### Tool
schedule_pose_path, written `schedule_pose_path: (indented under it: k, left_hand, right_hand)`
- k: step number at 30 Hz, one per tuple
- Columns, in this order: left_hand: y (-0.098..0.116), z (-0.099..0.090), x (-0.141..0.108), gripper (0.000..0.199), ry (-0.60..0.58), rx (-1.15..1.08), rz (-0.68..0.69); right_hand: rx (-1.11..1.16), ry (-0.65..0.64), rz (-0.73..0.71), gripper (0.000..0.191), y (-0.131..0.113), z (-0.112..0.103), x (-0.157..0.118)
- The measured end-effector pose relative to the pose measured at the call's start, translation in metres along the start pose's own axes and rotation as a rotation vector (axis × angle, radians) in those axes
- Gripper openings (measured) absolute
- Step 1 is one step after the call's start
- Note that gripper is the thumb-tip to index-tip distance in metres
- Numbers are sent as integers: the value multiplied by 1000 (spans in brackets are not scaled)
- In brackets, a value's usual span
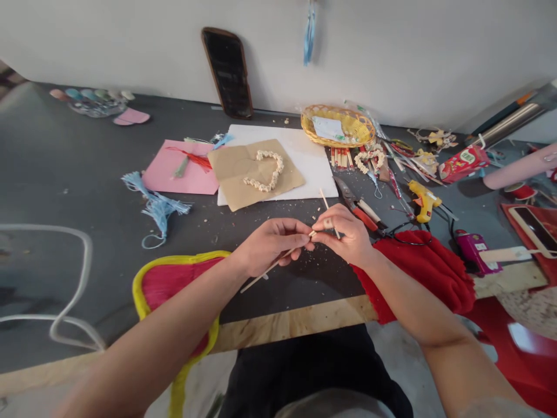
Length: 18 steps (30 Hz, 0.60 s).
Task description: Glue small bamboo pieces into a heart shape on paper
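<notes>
Over the front of the dark table, my left hand [278,241] and my right hand [346,232] meet at the fingertips, both closed. A thin pale wooden stick [259,280] runs out below my left fingers, toward the lower left. Another thin stick [324,199] passes between the fingers of my right hand, upright and slightly tilted. Where the fingertips meet, a small pale piece [312,233] shows; whether it is the end of a stick I cannot tell. Behind my hands, a curved, partial heart outline of small pale bits [276,174] lies on brown paper [230,174].
Right of my hands lie pliers [363,217], a yellow glue gun [424,201] and red cloth [422,273]. A yellow basket [308,125] and a leaning phone [228,72] are at the back. Blue tassels [159,206] and pink paper [178,180] lie left; pale crumbs dot the table.
</notes>
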<state>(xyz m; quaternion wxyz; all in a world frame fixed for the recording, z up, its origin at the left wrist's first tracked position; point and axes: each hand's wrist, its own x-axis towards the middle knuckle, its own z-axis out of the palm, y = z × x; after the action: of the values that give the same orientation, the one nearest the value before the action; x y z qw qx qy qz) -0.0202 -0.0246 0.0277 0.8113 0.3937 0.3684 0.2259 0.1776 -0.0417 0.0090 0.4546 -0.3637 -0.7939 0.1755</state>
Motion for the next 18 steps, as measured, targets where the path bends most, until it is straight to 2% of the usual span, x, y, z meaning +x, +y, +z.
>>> schedule_pose_path:
  k: [5,11,18]
  left_hand:
    - [1,-5,-2,14,-47,104,4]
    - [2,-7,-3,16,-76,184,32]
    - [3,-5,-3,14,-40,237,47]
  right_hand:
    - [17,-48,-54,9,1,-2,0]
    - [60,-44,-75,10,-2,-3,2]
    - [71,-33,-103,8,-2,-3,3]
